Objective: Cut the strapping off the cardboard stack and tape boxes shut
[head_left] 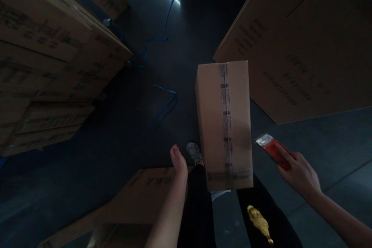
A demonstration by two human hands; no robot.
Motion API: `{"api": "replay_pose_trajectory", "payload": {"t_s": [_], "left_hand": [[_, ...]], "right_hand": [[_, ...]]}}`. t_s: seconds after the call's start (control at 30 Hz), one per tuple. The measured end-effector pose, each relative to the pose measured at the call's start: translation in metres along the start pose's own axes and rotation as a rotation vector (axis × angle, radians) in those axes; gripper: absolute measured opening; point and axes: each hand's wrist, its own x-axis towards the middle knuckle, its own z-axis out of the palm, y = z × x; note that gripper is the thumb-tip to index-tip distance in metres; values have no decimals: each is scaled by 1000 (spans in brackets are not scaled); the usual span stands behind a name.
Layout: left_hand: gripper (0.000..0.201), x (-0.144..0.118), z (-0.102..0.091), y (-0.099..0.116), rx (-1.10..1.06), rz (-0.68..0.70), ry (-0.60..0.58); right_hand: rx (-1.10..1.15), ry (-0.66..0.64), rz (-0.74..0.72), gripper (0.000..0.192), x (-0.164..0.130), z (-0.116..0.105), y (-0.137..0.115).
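Observation:
A taped cardboard box [213, 124] stands upright in front of my legs, with a printed strip of tape running down its top. My right hand [300, 174], to the right of this box, is closed around a red tool [277, 153] with a shiny, silvery wide end pointing toward the box. Its exact kind is unclear. My left hand [178, 159] hangs to the left of the box, apart from it, with loosely bent fingers and nothing visible in them.
Stacked cartons [58, 54] rise at the left, and large printed cartons [290, 54] stand at the right. An open carton [130, 197] lies at lower left. Blue straps [167, 106] lie on the dark floor. A golden ornament [258, 223] shows against my leg.

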Motion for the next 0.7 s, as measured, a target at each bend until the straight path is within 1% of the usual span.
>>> {"api": "replay_pose_trajectory", "payload": {"t_s": [0.03,0.07,0.13,0.17,0.2,0.27,0.33,0.37,0.4,0.43,0.47,0.53,0.6,0.63,0.67,0.7], "left_hand": [[34,-12,4,12,20,80,-38],[35,-27,12,24,31,151,-114],[40,-62,31,46,27,238,-347],[44,-80,40,56,14,237,-458],[49,-97,48,66,-1,201,-556],[63,-123,55,86,-10,50,-724],[79,-140,52,104,30,-129,-886],[85,-146,48,112,66,-194,-953],[88,-152,43,119,107,-224,-992],[87,-156,38,124,147,-218,-997],[85,-160,34,128,181,-186,-973],[77,-163,29,131,230,-77,-861],[67,-154,28,130,253,29,-692],[64,-143,28,129,252,73,-585],[61,-128,27,128,247,117,-464],[60,-107,27,127,251,165,-330]], "right_hand": [[48,105,-57,70,-6,-23,-3],[96,193,-122,71,-11,-44,-11],[186,298,-282,74,-16,-79,-34],[221,320,-368,76,-17,-91,-47],[245,331,-449,77,-17,-101,-60],[263,320,-597,78,-13,-111,-81],[216,306,-715,76,-6,-114,-96],[177,303,-763,74,-3,-113,-102],[140,302,-807,73,0,-112,-107],[110,303,-840,72,2,-112,-111],[90,307,-860,71,3,-112,-115],[82,305,-904,69,4,-115,-122],[91,280,-927,69,8,-121,-122],[96,272,-918,69,13,-123,-116],[100,263,-893,69,20,-124,-106],[97,251,-857,69,31,-123,-90]]}}
